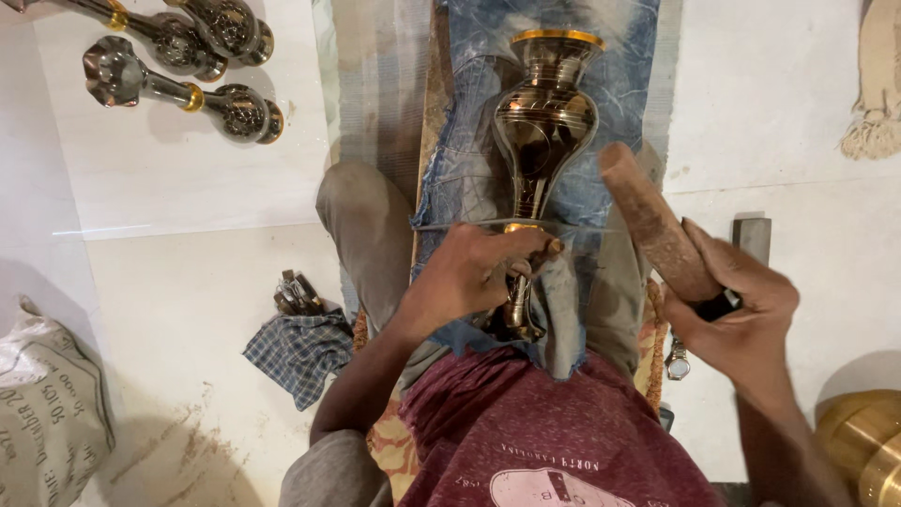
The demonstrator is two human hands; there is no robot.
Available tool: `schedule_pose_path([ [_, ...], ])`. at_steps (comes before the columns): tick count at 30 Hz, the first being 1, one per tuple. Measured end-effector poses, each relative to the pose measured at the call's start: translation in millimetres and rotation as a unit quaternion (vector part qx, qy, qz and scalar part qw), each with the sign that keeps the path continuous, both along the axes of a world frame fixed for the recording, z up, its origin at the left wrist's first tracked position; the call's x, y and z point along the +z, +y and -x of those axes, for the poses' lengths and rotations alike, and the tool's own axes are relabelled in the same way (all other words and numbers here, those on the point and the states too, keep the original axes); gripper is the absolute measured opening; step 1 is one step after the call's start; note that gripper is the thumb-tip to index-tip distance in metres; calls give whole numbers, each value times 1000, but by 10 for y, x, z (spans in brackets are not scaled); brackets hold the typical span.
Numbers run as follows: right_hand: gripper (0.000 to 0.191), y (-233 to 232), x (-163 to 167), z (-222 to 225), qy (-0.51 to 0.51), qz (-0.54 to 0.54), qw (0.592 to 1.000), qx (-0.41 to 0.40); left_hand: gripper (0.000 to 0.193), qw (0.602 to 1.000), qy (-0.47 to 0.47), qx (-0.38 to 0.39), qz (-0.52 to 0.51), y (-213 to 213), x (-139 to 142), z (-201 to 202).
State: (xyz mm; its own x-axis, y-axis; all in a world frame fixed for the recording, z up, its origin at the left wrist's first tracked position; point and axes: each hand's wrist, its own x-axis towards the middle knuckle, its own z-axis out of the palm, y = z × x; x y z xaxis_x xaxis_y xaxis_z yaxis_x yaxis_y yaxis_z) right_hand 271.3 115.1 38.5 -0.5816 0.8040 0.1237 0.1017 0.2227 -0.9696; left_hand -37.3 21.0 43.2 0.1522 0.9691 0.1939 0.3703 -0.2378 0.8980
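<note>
Left hand (469,272) pinches a small tool at the vase (544,122) stem, right hand (737,324) wraps the wooden mallet (657,230) — three vases (178,66) lie done far left.

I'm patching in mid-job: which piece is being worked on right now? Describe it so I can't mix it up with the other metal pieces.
Start at the blue denim cloth spread over the seated person's legs. On it lies a dark polished metal vase with a gold rim, its narrow stem gripped by the left hand. Unlike the similar vases lying loose on the white floor at upper left, this one rests on the lap, beside the wooden mallet in the right hand.
</note>
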Motion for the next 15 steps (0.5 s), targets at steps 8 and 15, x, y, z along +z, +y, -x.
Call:
schedule_pose_path([
  [8,71,729,642,409,-198,-128,956,177,29,962,-18,265,70,-260,-35,-395],
  [15,83,797,1276,1015,-493,-258,788,263,33,928,-50,369,9,-372,-11,-615],
])
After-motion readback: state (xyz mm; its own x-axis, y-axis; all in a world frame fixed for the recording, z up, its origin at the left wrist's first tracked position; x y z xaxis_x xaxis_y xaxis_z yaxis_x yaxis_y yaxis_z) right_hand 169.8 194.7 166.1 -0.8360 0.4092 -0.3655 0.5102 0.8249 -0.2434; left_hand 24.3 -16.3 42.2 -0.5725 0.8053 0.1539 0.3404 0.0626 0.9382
